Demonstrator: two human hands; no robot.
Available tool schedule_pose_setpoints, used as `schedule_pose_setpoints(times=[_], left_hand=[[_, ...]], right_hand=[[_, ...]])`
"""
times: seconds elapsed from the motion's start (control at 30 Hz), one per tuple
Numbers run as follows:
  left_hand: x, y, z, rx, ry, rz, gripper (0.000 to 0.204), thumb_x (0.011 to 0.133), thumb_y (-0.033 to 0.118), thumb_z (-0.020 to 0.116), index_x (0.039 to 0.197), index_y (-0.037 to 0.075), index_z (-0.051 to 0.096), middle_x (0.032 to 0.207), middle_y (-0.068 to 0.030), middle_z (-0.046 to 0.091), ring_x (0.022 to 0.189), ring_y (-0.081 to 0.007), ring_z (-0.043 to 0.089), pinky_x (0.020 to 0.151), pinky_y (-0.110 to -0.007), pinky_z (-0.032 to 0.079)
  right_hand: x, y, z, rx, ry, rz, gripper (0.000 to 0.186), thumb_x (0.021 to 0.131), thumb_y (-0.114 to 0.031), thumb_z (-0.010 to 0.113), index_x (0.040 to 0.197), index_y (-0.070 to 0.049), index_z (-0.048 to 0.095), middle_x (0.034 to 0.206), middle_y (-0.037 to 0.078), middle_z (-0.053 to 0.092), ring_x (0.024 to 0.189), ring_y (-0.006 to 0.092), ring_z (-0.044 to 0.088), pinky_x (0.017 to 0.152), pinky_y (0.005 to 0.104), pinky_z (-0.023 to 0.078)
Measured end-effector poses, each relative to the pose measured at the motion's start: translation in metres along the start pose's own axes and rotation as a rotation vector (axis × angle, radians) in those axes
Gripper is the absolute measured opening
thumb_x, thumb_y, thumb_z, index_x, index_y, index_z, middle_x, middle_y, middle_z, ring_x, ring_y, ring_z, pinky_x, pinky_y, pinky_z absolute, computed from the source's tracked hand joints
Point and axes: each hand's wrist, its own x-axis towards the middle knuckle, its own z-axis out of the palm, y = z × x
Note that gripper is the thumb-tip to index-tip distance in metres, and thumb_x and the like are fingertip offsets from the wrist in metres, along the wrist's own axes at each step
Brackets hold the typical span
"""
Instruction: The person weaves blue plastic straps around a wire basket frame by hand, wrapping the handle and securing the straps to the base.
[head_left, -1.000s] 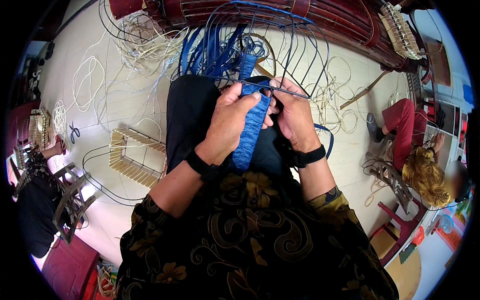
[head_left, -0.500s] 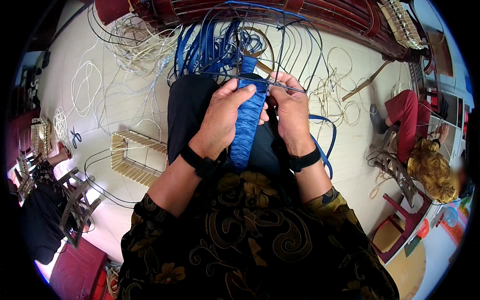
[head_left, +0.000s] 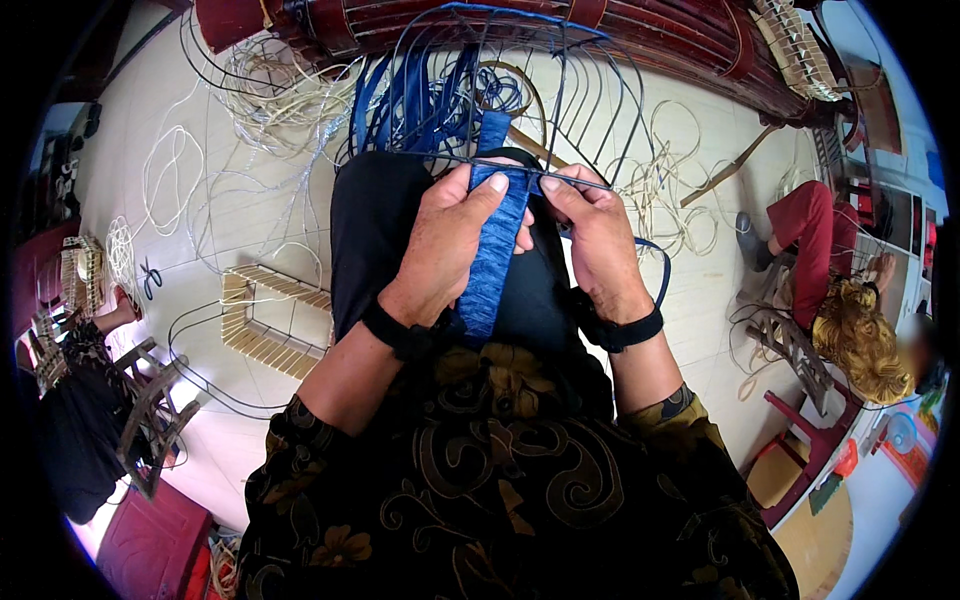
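Between my knees lies a wide blue woven band [head_left: 488, 280], wrapped at its top over a thin dark wire frame [head_left: 556, 105]. My left hand [head_left: 438, 228] is closed around the band, its thumb pressed on the upper edge just below the wire. My right hand [head_left: 605, 235] pinches at the wire to the right of the band. A narrow blue strip [head_left: 667, 270] curves out beside my right wrist, and its other end is hidden by the hand. The frame's bent ribs stand up beyond my hands.
Blue strips [head_left: 425, 95] and tangled pale cord [head_left: 270, 85] lie ahead on the floor. A pale slatted frame [head_left: 235, 315] and scissors [head_left: 151, 279] are at left. A dark red wooden bench [head_left: 640, 45] spans the far side. People sit at left and right [head_left: 850, 330].
My right hand has shifted slightly right and down along the wire. The blue strip's loop beside my right wrist looks smaller. My left hand keeps its hold on the band.
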Motion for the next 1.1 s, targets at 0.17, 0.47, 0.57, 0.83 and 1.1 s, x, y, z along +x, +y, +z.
schedule_pose_setpoints(times=[0.17,0.47,0.57,0.83,1.1], left_hand=[[-0.027,0.004,0.015,-0.006,-0.066,0.028,0.024,0.101,0.018,0.055,0.116,0.0,0.059,0.082,-0.0114,0.067,0.064,-0.018,0.065,0.062,-0.03,0.054],[-0.074,0.015,0.027,-0.002,-0.089,0.048,0.016,0.093,0.01,0.06,0.104,-0.002,0.062,0.079,-0.0134,0.067,0.062,-0.0209,0.066,0.061,-0.032,0.054],[-0.081,0.019,0.026,-0.001,-0.059,0.036,0.011,0.092,0.009,0.059,0.094,-0.001,0.062,0.077,-0.0144,0.067,0.061,-0.023,0.066,0.06,-0.034,0.055],[-0.077,0.032,0.015,0.031,-0.071,0.049,0.015,0.093,0.014,0.059,0.088,0.0,0.063,0.074,-0.0129,0.067,0.06,-0.0219,0.065,0.059,-0.035,0.056],[-0.069,0.024,0.017,0.035,0.005,0.058,0.015,0.091,0.015,0.063,0.088,0.001,0.062,0.072,-0.0126,0.066,0.056,-0.0217,0.065,0.055,-0.035,0.055]], right_hand=[[-0.034,-0.007,-0.006,0.052,0.035,-0.06,0.011,0.087,-0.01,0.07,0.078,-0.009,0.063,0.074,-0.006,0.058,0.068,0.0039,0.044,0.065,0.0209,0.034],[-0.085,-0.016,-0.017,-0.331,0.209,-0.245,0.015,0.089,-0.018,0.072,0.079,-0.006,0.07,0.074,-0.004,0.063,0.067,0.0031,0.05,0.059,0.0206,0.039],[-0.089,-0.032,-0.02,-0.502,0.227,-0.219,0.027,0.087,-0.022,0.075,0.068,-0.007,0.064,0.061,-0.008,0.05,0.058,0.0022,0.042,0.053,0.0198,0.036],[-0.1,-0.044,-0.019,-0.733,-0.006,-0.601,0.021,0.083,-0.02,0.077,0.091,-0.003,0.068,0.071,0.0,0.064,0.066,0.0064,0.056,0.061,0.0251,0.046],[-0.115,-0.043,0.001,-1.247,0.277,-1.051,0.013,0.084,-0.016,0.071,0.094,-0.01,0.066,0.081,0.01,0.063,0.068,0.0325,0.064,0.059,0.0408,0.05]])
